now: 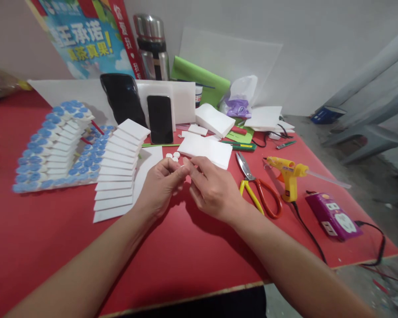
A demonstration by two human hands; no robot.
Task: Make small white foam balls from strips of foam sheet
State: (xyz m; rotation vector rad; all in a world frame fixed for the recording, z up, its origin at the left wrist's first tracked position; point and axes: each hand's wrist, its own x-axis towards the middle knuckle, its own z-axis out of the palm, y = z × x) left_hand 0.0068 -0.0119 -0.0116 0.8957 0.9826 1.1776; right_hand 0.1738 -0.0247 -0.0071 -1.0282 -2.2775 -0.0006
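Note:
My left hand (162, 183) and my right hand (212, 187) meet over the middle of the red table, fingertips pinched together. A small white piece seems to show between them; the fingers hide most of it, so its kind is unclear. Just behind my left hand lie several small round white discs (176, 155). A stack of white rectangular sheets (207, 150) lies right behind my fingertips. To the left, a fanned stair of white boards (114, 185) rests on a white sheet (149, 164). Beyond it stands a stepped model (49, 150) edged with blue-and-white rolls.
Right of my hands lie scissors (248, 174) with red and yellow handles, a yellow glue gun (289, 176) and a purple power strip (334, 216) with cords. A green cutter (242, 146), two phones (160, 119) and a steel flask (152, 48) are at the back.

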